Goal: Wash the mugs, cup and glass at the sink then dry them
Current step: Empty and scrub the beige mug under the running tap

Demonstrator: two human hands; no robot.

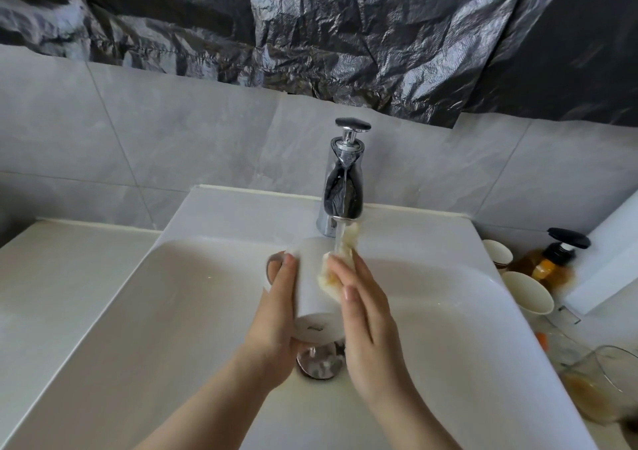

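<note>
Head view: left hand grips mug, base nearest, axis toward tap; right hand, straight fingers pressing sponge on its right side.

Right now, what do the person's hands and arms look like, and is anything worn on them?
The left hand and right hand are bare: no gloves, rings or watch show. No sleeve is in view on either arm, up to the picture's lower edge.

- White sink, with a pale counter adjoining at 9 o'clock.
- Chrome tap stands on the rim at 12 o'clock, water running.
- Metal drain sits in the basin floor.
- At 3 o'clock on the ledge: small cup, wide cup, and amber pump bottle just beside them.
- Glass at 4 o'clock, with brownish residue inside.
</note>
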